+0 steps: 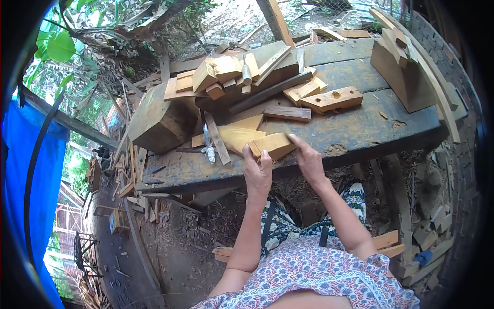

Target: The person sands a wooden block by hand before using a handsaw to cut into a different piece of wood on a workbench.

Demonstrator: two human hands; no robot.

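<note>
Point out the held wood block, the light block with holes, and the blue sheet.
Held wood block [275, 144]: head view, middle of its upper face.
Light block with holes [328, 102]: head view, on the face showing the holes.
Blue sheet [44, 159]: head view, its hanging middle.

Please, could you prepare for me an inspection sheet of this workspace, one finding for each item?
Surface: wooden bench, worn and stained, with a pitted patch near its front edge.
Job's things: yellowish wooden block, held near the front edge; whether it touches the bench is unclear.
Clutter: wood pile at the back left, with a handled tool lying on it; loose strip and small whitish item left of the block.
Hands: left hand grips the block's left end; right hand is at its right end, grip partly hidden.
Cables: no certain cable; a dark curved strip crosses the blue sheet, its nature unclear.
Surroundings: wood offcuts on the ground; greenery beyond.
</note>
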